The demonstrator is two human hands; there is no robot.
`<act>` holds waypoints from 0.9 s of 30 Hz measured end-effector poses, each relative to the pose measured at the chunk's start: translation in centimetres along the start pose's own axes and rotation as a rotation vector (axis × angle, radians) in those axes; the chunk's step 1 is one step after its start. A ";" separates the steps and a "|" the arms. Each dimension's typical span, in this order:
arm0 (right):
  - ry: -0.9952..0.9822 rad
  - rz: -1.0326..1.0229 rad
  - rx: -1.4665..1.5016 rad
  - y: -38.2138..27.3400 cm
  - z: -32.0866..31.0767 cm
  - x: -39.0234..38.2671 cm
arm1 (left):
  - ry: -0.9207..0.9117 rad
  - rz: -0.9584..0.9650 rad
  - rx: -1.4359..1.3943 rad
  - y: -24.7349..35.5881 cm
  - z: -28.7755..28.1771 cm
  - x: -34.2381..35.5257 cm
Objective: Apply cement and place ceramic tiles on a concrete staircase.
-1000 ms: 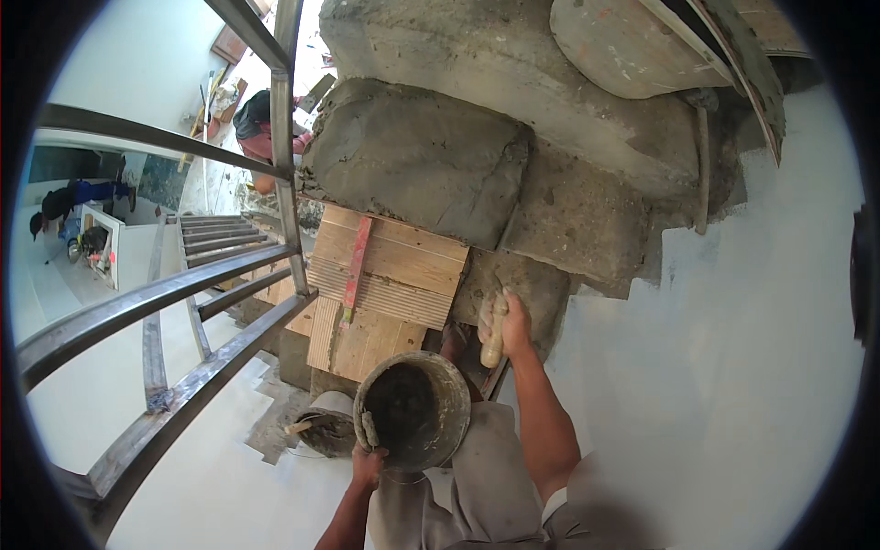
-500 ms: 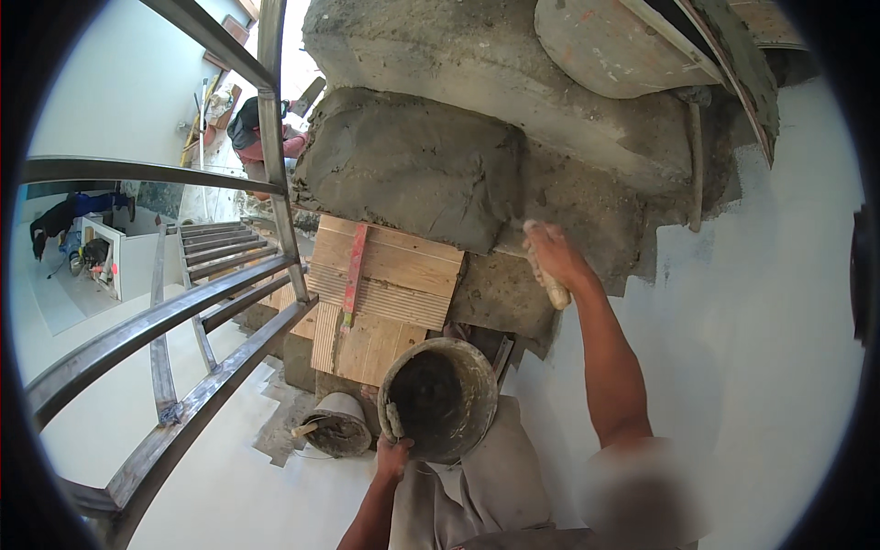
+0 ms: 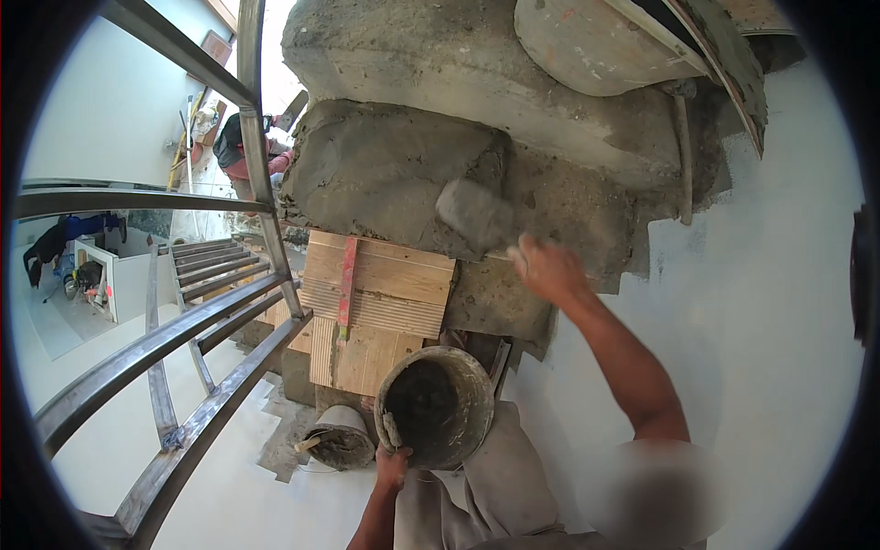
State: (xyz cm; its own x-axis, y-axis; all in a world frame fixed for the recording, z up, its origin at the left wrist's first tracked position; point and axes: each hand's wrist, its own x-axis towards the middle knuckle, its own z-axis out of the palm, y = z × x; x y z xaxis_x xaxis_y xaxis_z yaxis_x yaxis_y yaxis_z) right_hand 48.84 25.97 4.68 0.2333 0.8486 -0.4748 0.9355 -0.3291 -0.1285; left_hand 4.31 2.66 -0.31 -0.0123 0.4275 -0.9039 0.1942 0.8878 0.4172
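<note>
The right hand (image 3: 550,272) is showing its back to the camera, its fingers curling closed around what is apparently a trowel (image 3: 470,209), though motion is smearing the blade and the hand is hiding the handle. The blade is lying toward ten o'clock from this grip, its long axis seemingly running from ten to four, in front of the grey mortar-coated step (image 3: 376,170). The right hand is sitting far nearer to that step than the left.

The left hand (image 3: 392,466) is pinching the mortar bucket (image 3: 470,401) by its crusted handle, at the bucket's seven o'clock side. From the right hand, the bucket is resting between seven and eight o'clock. A smaller bucket (image 3: 341,420) is standing near its eight o'clock side, and a red straightedge (image 3: 346,289) is lying on wood-look tiles (image 3: 390,266) toward eleven.
</note>
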 end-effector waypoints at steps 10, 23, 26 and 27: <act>0.199 -0.008 0.101 6.0 0.7 6.7 | 0.051 -0.072 -0.004 -1.8 -0.7 0.6; -0.054 0.530 1.513 -6.9 4.2 -1.3 | -0.023 -0.102 -0.134 -2.4 -2.2 0.2; -0.005 0.525 1.577 -10.4 4.1 1.3 | -0.020 -0.035 -0.177 -4.4 -3.5 0.0; 0.040 0.525 1.560 -11.2 3.9 1.8 | -0.014 -0.033 -0.180 -4.7 -4.1 -0.2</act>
State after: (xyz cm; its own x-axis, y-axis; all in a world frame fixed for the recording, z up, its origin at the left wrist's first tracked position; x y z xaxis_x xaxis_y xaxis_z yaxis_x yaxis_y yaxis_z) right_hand 37.75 29.55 1.86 0.4485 0.5181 -0.7284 -0.3913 -0.6188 -0.6811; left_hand -0.60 -0.89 -1.75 -0.0023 0.3967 -0.9179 0.0153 0.9178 0.3966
